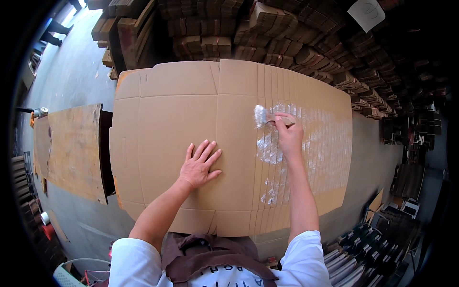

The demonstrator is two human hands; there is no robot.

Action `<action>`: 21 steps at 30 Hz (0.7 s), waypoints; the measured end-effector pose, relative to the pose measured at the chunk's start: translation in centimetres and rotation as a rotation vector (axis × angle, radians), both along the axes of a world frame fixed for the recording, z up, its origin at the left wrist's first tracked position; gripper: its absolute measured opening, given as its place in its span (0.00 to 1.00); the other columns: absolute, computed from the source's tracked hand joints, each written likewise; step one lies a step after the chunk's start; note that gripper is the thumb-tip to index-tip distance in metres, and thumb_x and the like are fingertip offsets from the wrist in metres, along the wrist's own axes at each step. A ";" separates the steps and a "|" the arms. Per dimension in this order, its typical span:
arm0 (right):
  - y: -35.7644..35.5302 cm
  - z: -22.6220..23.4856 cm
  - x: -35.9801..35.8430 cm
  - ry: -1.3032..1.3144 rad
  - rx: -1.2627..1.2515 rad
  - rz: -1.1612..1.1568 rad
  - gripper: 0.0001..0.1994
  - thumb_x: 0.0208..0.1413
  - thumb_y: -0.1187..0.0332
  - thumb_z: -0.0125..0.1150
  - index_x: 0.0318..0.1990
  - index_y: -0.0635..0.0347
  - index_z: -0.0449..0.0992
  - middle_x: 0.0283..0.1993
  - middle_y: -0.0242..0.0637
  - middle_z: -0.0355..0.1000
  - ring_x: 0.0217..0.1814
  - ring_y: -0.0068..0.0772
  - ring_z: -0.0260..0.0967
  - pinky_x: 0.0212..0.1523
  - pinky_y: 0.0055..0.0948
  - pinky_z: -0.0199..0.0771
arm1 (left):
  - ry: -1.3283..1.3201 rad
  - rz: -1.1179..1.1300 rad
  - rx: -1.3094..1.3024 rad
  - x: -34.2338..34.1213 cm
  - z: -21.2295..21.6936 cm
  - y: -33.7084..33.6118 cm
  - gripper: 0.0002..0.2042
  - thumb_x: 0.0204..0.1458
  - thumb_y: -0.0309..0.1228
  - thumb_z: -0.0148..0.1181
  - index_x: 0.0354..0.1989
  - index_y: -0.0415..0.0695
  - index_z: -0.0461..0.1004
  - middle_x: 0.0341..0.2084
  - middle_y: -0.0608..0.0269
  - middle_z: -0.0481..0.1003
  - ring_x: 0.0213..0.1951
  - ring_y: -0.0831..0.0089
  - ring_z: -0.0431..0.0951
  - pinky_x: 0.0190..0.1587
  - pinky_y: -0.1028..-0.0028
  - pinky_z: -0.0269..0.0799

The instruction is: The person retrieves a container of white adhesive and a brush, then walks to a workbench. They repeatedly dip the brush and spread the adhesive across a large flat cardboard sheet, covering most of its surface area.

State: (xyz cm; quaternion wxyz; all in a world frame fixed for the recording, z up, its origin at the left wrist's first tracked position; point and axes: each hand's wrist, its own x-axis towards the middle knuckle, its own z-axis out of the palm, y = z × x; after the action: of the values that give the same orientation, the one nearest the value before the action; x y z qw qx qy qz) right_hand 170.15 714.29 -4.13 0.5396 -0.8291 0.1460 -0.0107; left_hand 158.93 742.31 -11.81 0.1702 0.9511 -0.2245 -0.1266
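Note:
A large flat cardboard sheet [167, 124] with fold creases lies in front of me, its right part fanned into several narrow overlapping strips. My left hand [200, 164] rests flat on the sheet left of the middle, fingers spread. In my right hand [288, 134] is a paintbrush [271, 117], gripped by its wooden handle, with the bristles pointing left. Those bristles are coated in something whitish and lie at the left edge of the strips. Shiny whitish glue-like smears [270, 148] cover much of the strips around and below the brush.
Stacks of folded cardboard [272, 24] stand along the far side and right. A low wooden board [71, 148] is at the left, near wooden beams [136, 33]. Bundled dark items [368, 253] lie at lower right, a mesh basket [71, 275] at lower left. A person's legs [55, 33] show far left.

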 end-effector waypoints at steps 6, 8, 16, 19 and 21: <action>-2.3 2.0 0.7 0.025 -0.094 0.002 0.10 0.61 0.69 0.57 0.43 0.67 0.78 0.32 0.36 0.78 0.34 0.24 0.76 0.38 0.24 0.75 | -0.016 0.010 -0.024 0.0 -0.2 0.0 0.33 0.54 0.57 0.53 0.67 0.58 0.61 0.70 0.65 0.52 0.72 0.64 0.47 0.70 0.46 0.38; -3.1 3.3 0.3 0.005 0.140 -0.043 0.09 0.62 0.69 0.56 0.43 0.65 0.78 0.33 0.37 0.77 0.36 0.23 0.76 0.39 0.26 0.76 | -0.012 0.012 -0.036 -0.1 -0.3 0.0 0.33 0.53 0.57 0.54 0.67 0.58 0.61 0.70 0.64 0.53 0.72 0.63 0.47 0.70 0.46 0.38; -6.8 0.1 1.1 -0.118 0.853 -0.192 0.07 0.62 0.72 0.56 0.45 0.61 0.74 0.43 0.43 0.77 0.36 0.24 0.73 0.41 0.26 0.76 | -0.031 0.009 -0.038 0.1 -0.4 -0.1 0.33 0.53 0.56 0.54 0.66 0.57 0.62 0.70 0.64 0.54 0.72 0.62 0.47 0.70 0.46 0.38; -6.2 -0.6 2.0 -0.061 0.756 -0.094 0.06 0.61 0.71 0.56 0.44 0.61 0.74 0.44 0.41 0.77 0.36 0.23 0.72 0.41 0.24 0.75 | -0.030 0.009 -0.030 0.1 -0.3 -0.1 0.33 0.52 0.56 0.54 0.66 0.58 0.62 0.69 0.64 0.54 0.72 0.62 0.48 0.70 0.46 0.38; -5.4 -0.6 2.7 0.005 0.692 -0.023 0.06 0.61 0.71 0.57 0.43 0.60 0.74 0.44 0.40 0.77 0.37 0.22 0.73 0.42 0.23 0.75 | -0.031 0.013 -0.033 0.0 -0.3 0.0 0.33 0.52 0.57 0.55 0.66 0.58 0.62 0.69 0.64 0.54 0.72 0.63 0.48 0.70 0.47 0.38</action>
State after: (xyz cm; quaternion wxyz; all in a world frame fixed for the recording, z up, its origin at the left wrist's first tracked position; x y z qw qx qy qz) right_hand 172.81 708.85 -4.69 0.7881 -0.5955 0.1516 0.0355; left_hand 158.92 742.31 -12.14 0.1832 0.9515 -0.2228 -0.1069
